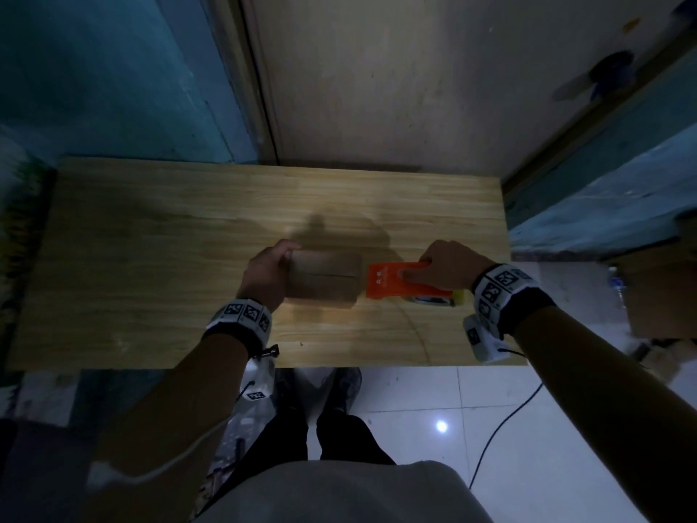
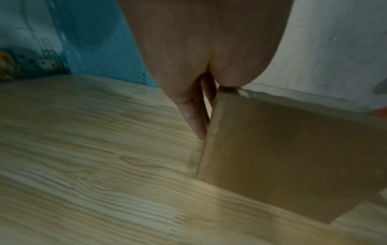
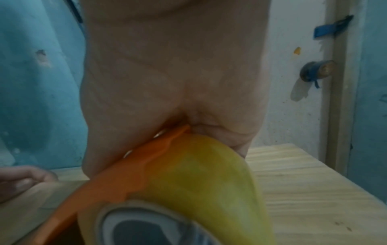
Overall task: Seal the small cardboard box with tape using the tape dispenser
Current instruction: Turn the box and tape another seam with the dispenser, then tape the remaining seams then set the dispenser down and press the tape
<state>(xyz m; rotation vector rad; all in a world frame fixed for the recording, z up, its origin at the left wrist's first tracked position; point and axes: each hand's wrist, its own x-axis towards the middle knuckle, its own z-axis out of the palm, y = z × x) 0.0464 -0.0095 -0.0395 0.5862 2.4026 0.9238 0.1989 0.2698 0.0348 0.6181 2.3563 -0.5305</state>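
Note:
A small brown cardboard box [image 1: 323,278] lies on the wooden table [image 1: 151,239], its flaps down with a seam running across the top. My left hand [image 1: 268,272] holds its left end; in the left wrist view the fingers [image 2: 195,119] lie down the side of the box [image 2: 282,157] and the thumb sits at its top corner. My right hand [image 1: 439,264] grips an orange tape dispenser [image 1: 394,281] from above. The dispenser's front edge meets the box's right end. The yellowish tape roll [image 3: 199,174] sits in the orange frame [image 3: 117,187] under my palm.
The table stands against a pale door [image 1: 377,88] and a blue wall [image 1: 113,69]. A black cable [image 1: 501,428] runs over the white tiled floor at the right, near a cardboard carton [image 1: 660,296]. My legs stand at the table's near edge.

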